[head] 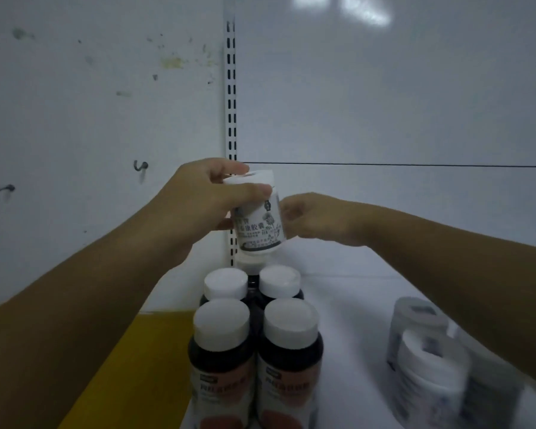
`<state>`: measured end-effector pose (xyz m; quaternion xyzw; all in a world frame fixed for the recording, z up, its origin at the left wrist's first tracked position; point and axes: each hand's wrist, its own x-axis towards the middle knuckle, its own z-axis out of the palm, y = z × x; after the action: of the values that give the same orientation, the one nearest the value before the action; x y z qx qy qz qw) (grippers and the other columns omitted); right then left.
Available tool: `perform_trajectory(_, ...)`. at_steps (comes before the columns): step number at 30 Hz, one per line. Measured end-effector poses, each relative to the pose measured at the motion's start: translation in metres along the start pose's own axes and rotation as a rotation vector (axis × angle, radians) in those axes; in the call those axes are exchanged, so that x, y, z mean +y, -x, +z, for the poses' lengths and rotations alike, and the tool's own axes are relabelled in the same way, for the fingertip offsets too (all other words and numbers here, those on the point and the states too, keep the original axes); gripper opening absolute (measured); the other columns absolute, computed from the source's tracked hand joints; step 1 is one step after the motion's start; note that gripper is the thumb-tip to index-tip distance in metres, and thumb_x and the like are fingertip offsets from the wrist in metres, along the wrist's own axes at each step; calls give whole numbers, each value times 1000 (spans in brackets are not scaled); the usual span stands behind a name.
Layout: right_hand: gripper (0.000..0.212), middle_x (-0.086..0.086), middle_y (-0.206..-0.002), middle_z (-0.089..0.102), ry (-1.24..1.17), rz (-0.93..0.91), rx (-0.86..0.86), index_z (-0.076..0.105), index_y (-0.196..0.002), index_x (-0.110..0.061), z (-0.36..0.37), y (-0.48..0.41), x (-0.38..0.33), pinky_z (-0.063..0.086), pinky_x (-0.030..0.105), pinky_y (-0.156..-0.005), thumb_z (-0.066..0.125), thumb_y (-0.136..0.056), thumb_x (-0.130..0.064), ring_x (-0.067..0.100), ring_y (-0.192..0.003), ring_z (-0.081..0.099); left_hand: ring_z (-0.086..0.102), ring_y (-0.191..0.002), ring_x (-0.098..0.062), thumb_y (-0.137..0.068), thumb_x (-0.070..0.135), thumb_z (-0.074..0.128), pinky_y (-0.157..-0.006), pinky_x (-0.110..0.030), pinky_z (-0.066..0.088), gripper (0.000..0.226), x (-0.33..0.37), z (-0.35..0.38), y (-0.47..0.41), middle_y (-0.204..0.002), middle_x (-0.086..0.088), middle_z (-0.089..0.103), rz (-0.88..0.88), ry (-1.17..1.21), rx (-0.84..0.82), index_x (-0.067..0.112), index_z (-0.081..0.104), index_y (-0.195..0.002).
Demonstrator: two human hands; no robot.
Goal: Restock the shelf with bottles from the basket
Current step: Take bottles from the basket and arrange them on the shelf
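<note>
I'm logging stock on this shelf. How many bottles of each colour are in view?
Dark bottles with white caps: 4
White bottles: 3 (one in the left hand, two blurred at right)
Total: 7 that show clearly. More may be hidden behind or lost in the blur.

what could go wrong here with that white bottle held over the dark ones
1. The left hand grips the white bottle up near its cap, tilted, above the dark bottles; if it slips, it could fall on them and topple some.
2. The right forearm appears to pass over the blurred white bottles at the right of the shelf; lowering that arm might knock them.
</note>
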<state>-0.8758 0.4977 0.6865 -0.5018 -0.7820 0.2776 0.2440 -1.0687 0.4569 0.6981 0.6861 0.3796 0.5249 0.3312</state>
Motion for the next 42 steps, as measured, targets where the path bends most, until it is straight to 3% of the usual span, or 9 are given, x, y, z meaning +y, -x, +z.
perform_trajectory(4, 51, 3, -119, 62, -157, -128, 68, 53, -120, -26, -49, 61, -5, 50, 40, -97, 66, -76, -2, 22, -108, 63, 64, -87, -12, -71, 24, 75, -58, -24, 54, 35, 37, 36, -5, -100, 5, 64, 11, -109, -50, 27, 60, -102)
perform_trajectory(9, 47, -5, -101, 71, 86, -242, 180, 60, -114, -28, -93, 133, 0, 58, 37, -82, 77, -70, -26, 13, -90, 69, 67, -85, -14, -66, 25, 78, -57, -25, 57, 39, 69, 110, 12, -97, 5, 67, 21, -133, -149, 25, 62, -101)
perform_trajectory(16, 42, -5, -106, 69, 96, -145, 26, 59, -109, -30, -123, 167, 48, 54, 21, -66, 76, -71, -25, 9, -89, 69, 68, -93, -15, -67, 23, 80, -77, -35, 60, 46, 67, 184, 36, -106, 2, 69, -15, -51, -131, 21, 62, -109)
perform_trajectory(23, 46, -10, -94, 65, 264, 61, -41, 54, -96, -27, -115, 160, 107, 49, 16, -56, 85, -63, -22, 7, -79, 63, 49, -123, -14, -87, 51, 49, -108, -42, 37, 42, 3, 195, 69, -134, 7, 53, -239, -49, -13, 32, 51, -125)
perform_trajectory(29, 43, 6, -106, 64, 171, 150, -218, 52, -94, -22, -88, 152, 135, 54, 20, -59, 84, -65, -17, 20, -86, 66, 58, -117, -21, -86, 46, 54, -96, -38, 45, 52, -37, 205, 95, -129, 0, 61, -634, 404, 20, 16, 55, -129)
perform_trajectory(32, 39, 14, -106, 68, 107, 194, -270, 56, -97, -17, -78, 150, 142, 57, 24, -65, 79, -68, -5, 26, -89, 69, 67, -103, -25, -88, 41, 53, -90, -37, 50, 42, -41, 211, 103, -108, -8, 74, -629, 414, -5, 12, 66, -116)
perform_trajectory(35, 40, 16, -106, 70, 56, 219, -288, 59, -103, -14, -76, 151, 144, 57, 22, -64, 75, -70, 2, 24, -86, 71, 64, -107, -25, -90, 37, 53, -97, -42, 47, 40, -38, 213, 107, -121, -5, 67, -592, 390, 23, 22, 57, -127)
perform_trajectory(39, 50, 9, -121, 62, 68, 249, -237, 52, -123, -18, -81, 162, 141, 56, 26, -74, 64, -78, 0, 21, -99, 65, 42, -132, -21, -94, 42, 44, -110, -33, 27, 52, -28, 211, 107, -150, 1, 37, -488, 132, 15, 29, 34, -143)
perform_trajectory(42, 49, 4, -133, 53, 95, 200, 50, 48, -130, -23, -96, 173, 137, 46, 27, -88, 64, -84, -21, 20, -112, 54, 39, -128, -19, -96, 42, 40, -83, -10, 36, 51, -10, 210, 90, -155, 2, 27, -320, -216, -29, 31, 28, -144)
